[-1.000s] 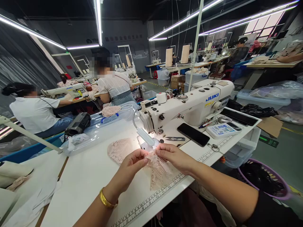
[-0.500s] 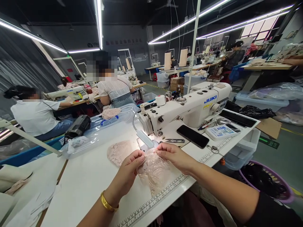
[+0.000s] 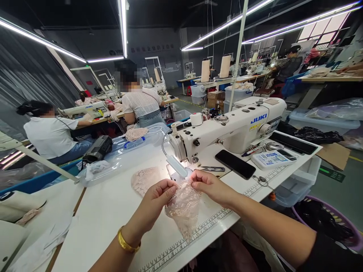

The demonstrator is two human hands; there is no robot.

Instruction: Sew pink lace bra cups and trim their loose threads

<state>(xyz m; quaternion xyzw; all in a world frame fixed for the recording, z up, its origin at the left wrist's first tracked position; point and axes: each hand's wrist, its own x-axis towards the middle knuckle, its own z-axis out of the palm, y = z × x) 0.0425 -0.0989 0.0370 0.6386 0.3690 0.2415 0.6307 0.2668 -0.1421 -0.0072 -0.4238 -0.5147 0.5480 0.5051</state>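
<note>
Left hand (image 3: 159,194) and right hand (image 3: 208,185) both pinch the lace piece (image 3: 183,207) shut-fingered, near the bench's front edge, just before the sewing machine (image 3: 227,130). Risk: limp lace slipping askew, fingertips near needle.

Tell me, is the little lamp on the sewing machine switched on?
On. The lamp throws a bright glow on the table by the needle, above the lace piece.
</note>
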